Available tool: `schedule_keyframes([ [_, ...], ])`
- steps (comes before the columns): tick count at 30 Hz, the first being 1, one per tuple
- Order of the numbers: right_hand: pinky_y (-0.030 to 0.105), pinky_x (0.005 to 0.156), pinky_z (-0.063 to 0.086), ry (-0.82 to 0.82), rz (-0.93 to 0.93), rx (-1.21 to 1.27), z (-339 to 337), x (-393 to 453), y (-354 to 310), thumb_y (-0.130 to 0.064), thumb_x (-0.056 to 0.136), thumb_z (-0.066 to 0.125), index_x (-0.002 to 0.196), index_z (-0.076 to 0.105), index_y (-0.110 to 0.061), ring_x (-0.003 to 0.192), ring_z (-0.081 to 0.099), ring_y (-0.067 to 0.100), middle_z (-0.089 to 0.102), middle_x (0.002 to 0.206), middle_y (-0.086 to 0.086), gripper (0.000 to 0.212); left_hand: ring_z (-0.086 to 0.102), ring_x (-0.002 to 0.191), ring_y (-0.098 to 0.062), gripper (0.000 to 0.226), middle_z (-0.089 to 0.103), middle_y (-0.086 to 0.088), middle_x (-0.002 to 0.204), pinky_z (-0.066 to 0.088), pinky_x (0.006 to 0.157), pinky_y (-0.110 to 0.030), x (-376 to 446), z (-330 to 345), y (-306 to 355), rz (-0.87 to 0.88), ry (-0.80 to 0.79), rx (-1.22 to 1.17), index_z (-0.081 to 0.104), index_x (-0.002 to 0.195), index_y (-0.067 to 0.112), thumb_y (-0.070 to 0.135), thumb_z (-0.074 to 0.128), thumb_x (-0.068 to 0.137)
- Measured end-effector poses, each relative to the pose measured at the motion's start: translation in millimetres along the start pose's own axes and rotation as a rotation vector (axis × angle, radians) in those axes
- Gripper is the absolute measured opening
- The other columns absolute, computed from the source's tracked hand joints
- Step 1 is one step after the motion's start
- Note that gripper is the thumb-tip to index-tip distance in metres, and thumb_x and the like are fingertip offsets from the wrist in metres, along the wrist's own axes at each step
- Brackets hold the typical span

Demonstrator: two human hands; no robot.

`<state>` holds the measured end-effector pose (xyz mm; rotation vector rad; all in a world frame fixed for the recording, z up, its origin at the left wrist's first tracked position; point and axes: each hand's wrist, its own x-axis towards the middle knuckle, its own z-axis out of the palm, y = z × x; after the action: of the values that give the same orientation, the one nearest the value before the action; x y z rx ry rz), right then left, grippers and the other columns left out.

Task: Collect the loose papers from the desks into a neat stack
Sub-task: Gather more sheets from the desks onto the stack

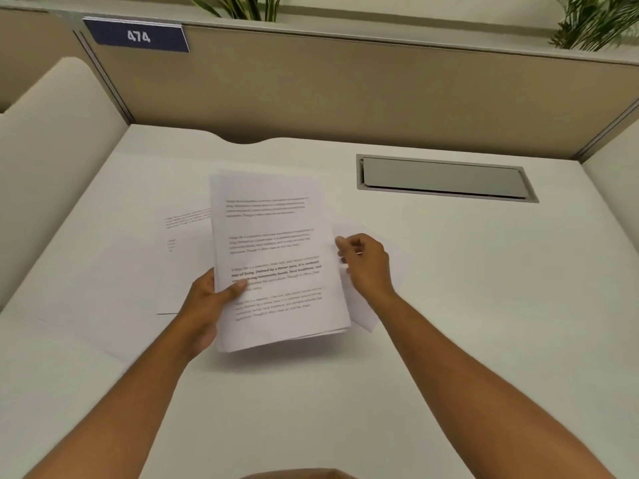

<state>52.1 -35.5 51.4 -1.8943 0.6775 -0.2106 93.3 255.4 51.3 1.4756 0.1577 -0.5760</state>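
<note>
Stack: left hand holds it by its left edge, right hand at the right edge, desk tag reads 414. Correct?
Not quite. In the head view the tag reads 474, not 414. The rest holds: left hand grips the stack by its left edge, right hand at the right edge.

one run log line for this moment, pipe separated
left hand: holds paper stack | right hand: pinching loose sheet beside stack | printed sheet flat on desk | stack edges uneven
</note>
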Motion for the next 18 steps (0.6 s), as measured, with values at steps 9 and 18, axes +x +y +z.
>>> schedule_keyframes([
  [9,0.049,0.128,0.021,0.044,-0.008,-0.596,-54,22,91,-0.057,0.095,0.067,0.163,0.025,-0.007,0.153,0.035,0.035,0.039,0.163,0.014,0.094,0.071,0.130,-0.034,0.050,0.076,-0.008,0.142,0.052,0.114,-0.055,5,-25,-12,-0.019,0.126,-0.066,0.063,0.150,0.016,0.004,0.068,0.102],
  [18,0.028,0.085,0.047,0.322,0.081,-0.082,-67,28,70,-0.017,0.088,0.082,0.131,0.064,-0.016,0.109,0.068,0.029,0.065,0.108,-0.001,0.046,0.071,0.130,-0.035,0.049,0.075,-0.009,0.142,0.051,0.113,-0.054,5,-31,-14,0.015,0.157,-0.084,0.064,0.150,0.015,0.003,0.067,0.102],
])
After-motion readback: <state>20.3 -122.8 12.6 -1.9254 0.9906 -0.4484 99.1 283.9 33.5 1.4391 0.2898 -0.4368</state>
